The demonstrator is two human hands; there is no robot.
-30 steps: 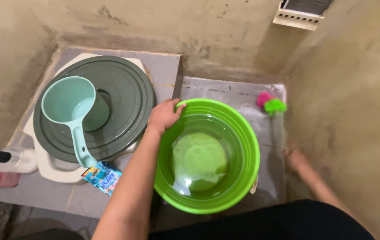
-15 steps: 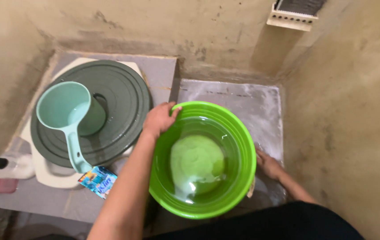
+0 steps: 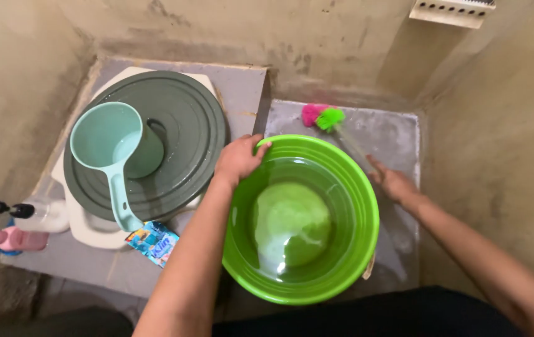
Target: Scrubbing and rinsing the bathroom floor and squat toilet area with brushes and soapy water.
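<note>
Head view: left hand (image 3: 240, 159) clamped on rim of green basin (image 3: 342, 274), at basin's 10 o'clock. Basin on floor, centre frame, holds shallow water. Right hand (image 3: 393, 183) closed on clear handle of brush (image 3: 320, 117), bristle head at 12 o'clock. Step judged: floor scrubbing beside steadied basin; next move needs firm brush grip. Count: one basin, one brush, one dipper (image 3: 112, 150), two bottles (image 3: 20, 228).

Colours in the washing corner
Bright green basin (image 3: 367, 206); pale mint dipper (image 3: 107, 146) on dark grey-green lid (image 3: 192, 125); pink-and-green brush (image 3: 322, 117); blue sachet (image 3: 153, 241).
</note>
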